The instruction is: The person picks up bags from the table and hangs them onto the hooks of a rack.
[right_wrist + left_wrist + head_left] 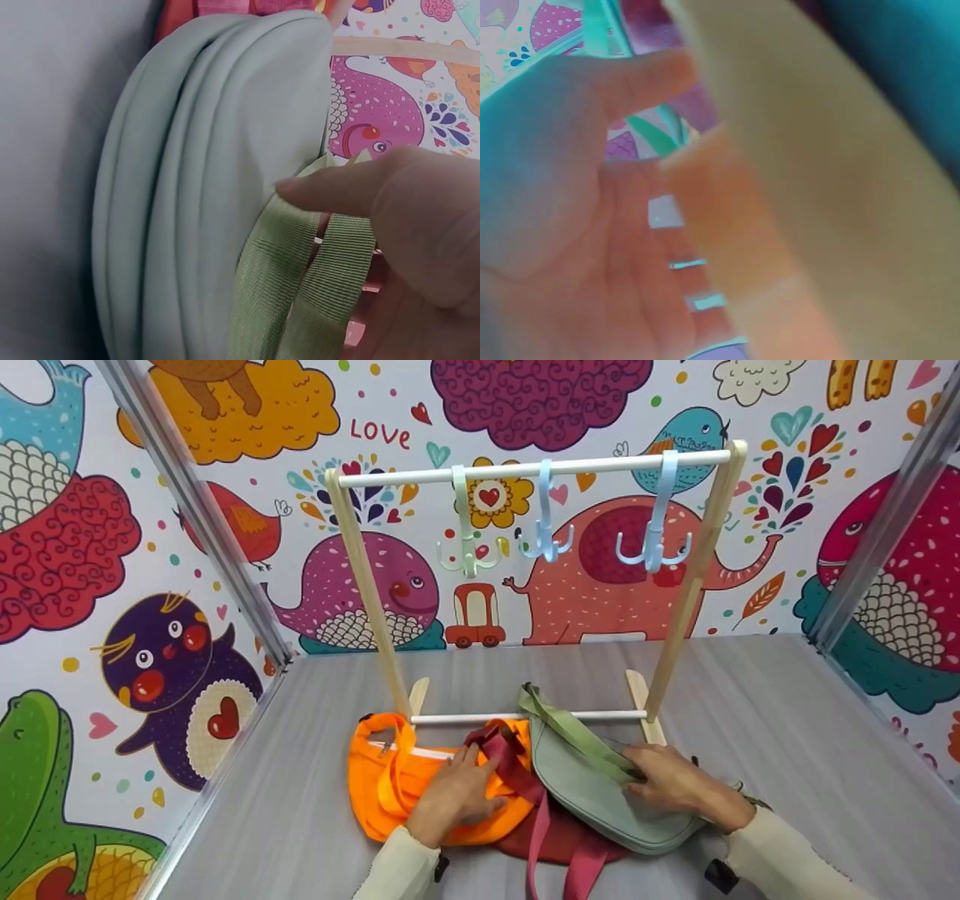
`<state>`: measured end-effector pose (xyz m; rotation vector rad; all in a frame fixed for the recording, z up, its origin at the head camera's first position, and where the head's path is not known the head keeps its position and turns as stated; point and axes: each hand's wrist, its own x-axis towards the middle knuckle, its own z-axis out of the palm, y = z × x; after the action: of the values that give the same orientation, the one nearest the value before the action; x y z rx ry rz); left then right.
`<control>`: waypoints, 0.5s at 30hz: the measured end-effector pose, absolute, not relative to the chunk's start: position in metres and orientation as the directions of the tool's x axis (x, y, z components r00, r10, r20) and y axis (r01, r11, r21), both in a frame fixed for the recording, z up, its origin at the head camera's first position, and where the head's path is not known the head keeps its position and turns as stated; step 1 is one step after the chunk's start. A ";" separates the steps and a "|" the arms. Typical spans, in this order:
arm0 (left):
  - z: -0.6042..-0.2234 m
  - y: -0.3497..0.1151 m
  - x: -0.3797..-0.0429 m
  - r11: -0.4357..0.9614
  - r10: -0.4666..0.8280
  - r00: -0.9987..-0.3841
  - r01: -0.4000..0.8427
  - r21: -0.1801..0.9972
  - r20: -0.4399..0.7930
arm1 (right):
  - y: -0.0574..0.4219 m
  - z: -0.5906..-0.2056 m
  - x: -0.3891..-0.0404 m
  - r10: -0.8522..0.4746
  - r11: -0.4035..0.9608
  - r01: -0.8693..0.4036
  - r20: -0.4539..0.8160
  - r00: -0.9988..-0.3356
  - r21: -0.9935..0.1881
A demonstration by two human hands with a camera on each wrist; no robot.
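Observation:
My left hand (461,795) lies over the orange bag (367,795), fingers fairly straight and thumb apart, fingertips at a dark red strap (510,761). In the left wrist view its palm (622,262) faces the camera, behind a blurred strap-like band. My right hand (667,780) is on the grey-green bag (577,787), holding its light green strap (592,742). The right wrist view shows the thumb in front of two strands of that strap (277,270) and the fingers behind them. A dark red bag (540,836) lies partly hidden underneath.
Behind the bags stands a wooden rack with a white top rail (600,466). Hanging from it are a pale green hook (469,547) and two blue hooks (547,540). Its lower bar (457,719) runs just behind the bags. A patterned wall (480,427) closes the back of the grey table (750,697).

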<state>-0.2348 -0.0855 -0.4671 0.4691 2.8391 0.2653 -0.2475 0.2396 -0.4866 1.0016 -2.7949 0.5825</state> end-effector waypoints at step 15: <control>-0.457 -0.069 -0.231 0.896 0.432 -0.889 0.442 0.041 0.150 | 0.238 -0.467 -0.244 -0.590 0.616 -0.580 0.175 -0.788 -0.533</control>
<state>-0.2312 -0.0686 -0.4566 0.7392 3.1918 0.1216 -0.2440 0.2377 -0.4673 1.0283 -2.8404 0.9262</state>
